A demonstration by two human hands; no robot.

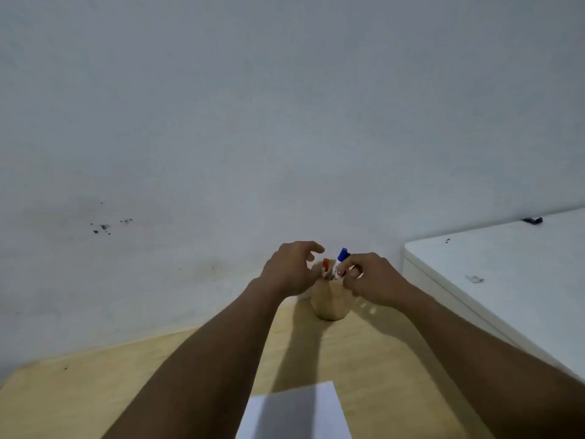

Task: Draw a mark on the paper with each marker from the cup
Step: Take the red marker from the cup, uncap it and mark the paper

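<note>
A pale grey wall (285, 122) fills most of the view, marked by a few dark specks at the left. Below it a light wooden table (95, 391) is seen, and a white cabinet top (506, 280) stands to its right. Both bare forearms are stretched forward over the table. A white sheet of paper (294, 413) lies at the near edge, partly shaded, between the two arms. At the far side of the table, close to the wall, a tan cup (330, 304) stands upright. The left hand (289, 270) is held at the cup's left rim with its fingers spread and curled — nothing is clamped in it, though whether the rim is touched cannot be told. The right hand (373, 280) is closed by its fingertips on a blue-capped marker (341, 263), which stands tilted in the cup. A red-capped marker (325, 266) is seen just beside it — also inside the cup.
</note>
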